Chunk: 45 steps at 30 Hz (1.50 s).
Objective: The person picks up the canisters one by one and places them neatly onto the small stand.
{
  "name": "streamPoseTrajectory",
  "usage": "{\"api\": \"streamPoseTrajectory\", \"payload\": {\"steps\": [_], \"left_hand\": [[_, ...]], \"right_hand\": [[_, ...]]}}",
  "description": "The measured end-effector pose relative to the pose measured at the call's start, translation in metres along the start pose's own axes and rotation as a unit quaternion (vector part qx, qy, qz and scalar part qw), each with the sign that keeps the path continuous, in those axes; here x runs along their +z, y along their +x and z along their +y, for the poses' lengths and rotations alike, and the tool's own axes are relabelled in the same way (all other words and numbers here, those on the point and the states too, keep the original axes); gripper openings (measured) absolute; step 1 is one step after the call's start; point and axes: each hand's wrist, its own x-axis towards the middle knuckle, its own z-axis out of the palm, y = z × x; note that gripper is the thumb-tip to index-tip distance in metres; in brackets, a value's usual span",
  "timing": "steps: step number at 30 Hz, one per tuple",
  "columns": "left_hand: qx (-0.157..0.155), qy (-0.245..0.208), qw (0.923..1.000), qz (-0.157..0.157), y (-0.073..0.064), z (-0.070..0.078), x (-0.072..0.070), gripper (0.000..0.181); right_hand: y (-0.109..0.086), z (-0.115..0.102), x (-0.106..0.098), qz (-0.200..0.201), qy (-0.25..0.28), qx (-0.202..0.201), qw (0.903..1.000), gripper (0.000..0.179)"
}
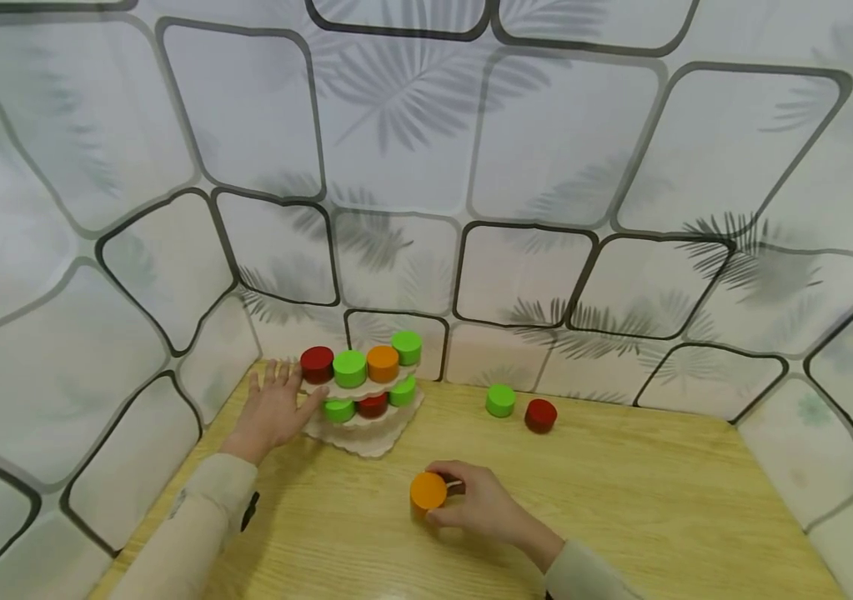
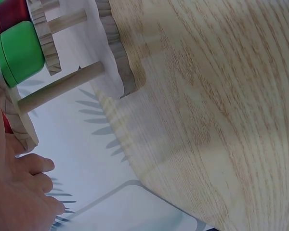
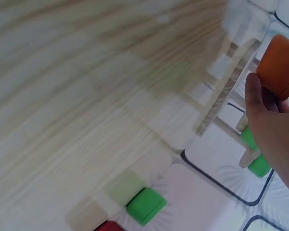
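Note:
My right hand (image 1: 482,506) pinches an orange round block (image 1: 428,491) between thumb and fingers, in front of a tiered wooden stand (image 1: 369,440). The right wrist view shows the same orange block (image 3: 278,67) at the fingertips. My left hand (image 1: 273,410) rests against the stand's left side, fingers spread and thumb over the upper tier's edge. A red block (image 1: 317,365), a green block (image 1: 349,369), an orange block (image 1: 383,364) and another green block (image 1: 407,347) sit on the upper tier. Below them, a red block (image 1: 372,406) stands between two green ones.
A loose green block (image 1: 500,400) and a red block (image 1: 540,416) lie on the wooden table (image 1: 621,492) near the back wall, right of the stand. Patterned walls (image 1: 531,275) enclose the table at the back and sides.

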Motion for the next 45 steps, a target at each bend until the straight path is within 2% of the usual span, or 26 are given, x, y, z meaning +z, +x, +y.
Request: {"api": "streamPoseTrajectory", "payload": {"steps": [8, 21, 39, 45], "left_hand": [[-0.005, -0.003, 1.0, -0.005, 0.0, 0.0, -0.001, 0.088], [-0.002, 0.002, 1.0, -0.003, 0.001, 0.002, -0.002, 0.088], [-0.004, 0.005, 1.0, -0.002, 0.001, 0.001, -0.001, 0.087], [-0.005, -0.001, 1.0, -0.002, 0.001, 0.001, -0.001, 0.087]], "right_hand": [[0.029, -0.016, 0.021, 0.024, 0.028, -0.016, 0.9992, 0.059], [0.063, -0.015, 0.042, 0.07, -0.013, -0.026, 0.9971, 0.053], [0.084, -0.02, 0.059, 0.103, -0.027, -0.02, 0.9941, 0.052], [0.092, -0.021, 0.065, 0.125, -0.033, 0.0, 0.9917, 0.052]]}}
